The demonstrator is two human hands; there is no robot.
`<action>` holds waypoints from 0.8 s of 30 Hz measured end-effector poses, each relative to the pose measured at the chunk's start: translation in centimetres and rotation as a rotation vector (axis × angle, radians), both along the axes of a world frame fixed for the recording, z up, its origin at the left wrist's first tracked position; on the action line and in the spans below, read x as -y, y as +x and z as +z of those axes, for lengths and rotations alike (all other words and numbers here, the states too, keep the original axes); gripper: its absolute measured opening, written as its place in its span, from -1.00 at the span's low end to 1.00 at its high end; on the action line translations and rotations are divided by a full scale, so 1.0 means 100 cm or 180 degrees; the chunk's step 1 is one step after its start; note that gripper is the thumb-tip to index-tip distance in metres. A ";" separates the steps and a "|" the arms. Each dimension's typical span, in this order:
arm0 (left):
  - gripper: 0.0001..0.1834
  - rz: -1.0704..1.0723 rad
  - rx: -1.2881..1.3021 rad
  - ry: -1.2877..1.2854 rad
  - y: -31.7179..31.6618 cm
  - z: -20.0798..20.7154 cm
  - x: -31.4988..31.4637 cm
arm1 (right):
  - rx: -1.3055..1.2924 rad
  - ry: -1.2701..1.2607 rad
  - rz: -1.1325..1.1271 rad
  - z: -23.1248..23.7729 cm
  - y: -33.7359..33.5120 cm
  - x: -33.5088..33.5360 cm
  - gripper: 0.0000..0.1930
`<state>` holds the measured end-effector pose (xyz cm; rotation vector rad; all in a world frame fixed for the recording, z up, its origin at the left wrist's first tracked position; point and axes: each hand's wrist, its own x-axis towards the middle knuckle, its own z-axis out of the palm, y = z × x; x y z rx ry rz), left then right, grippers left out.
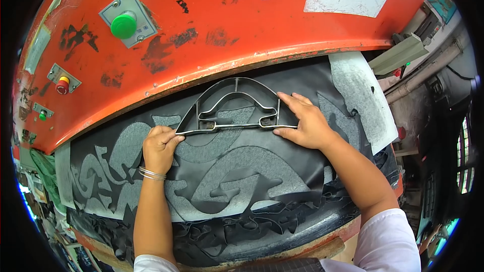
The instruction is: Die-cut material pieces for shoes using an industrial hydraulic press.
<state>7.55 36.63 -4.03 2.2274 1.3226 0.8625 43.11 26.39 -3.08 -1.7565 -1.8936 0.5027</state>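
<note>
Head view: left hand (159, 147) and right hand (308, 123) hold a metal die (237, 126).

A red metal beam (227, 25) is blocking the far side; an arched steel frame (237, 125) is separating left hand (159, 148) from right hand (311, 123); flat black sheeting (264, 144) nearer is leaving passage.

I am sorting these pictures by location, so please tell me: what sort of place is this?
Probably a workshop for cutting sheet material, judging by the large red machine, the metal outline die, and the black sheet with curved shapes cut out.
</note>
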 end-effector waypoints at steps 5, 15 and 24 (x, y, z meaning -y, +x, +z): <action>-0.82 0.0037 -0.0011 -0.0104 -0.001 0.003 -0.001 | -0.0187 0.0032 0.0195 0.004 0.001 -0.007 -0.16; -0.80 -0.0133 -0.0090 0.0042 -0.002 0.008 -0.008 | -0.0142 -0.0265 0.0238 0.009 0.005 -0.014 -0.12; -0.74 0.1751 0.0864 0.0221 -0.153 0.081 -0.051 | -0.0978 0.0511 -0.0183 0.092 -0.084 -0.021 -0.34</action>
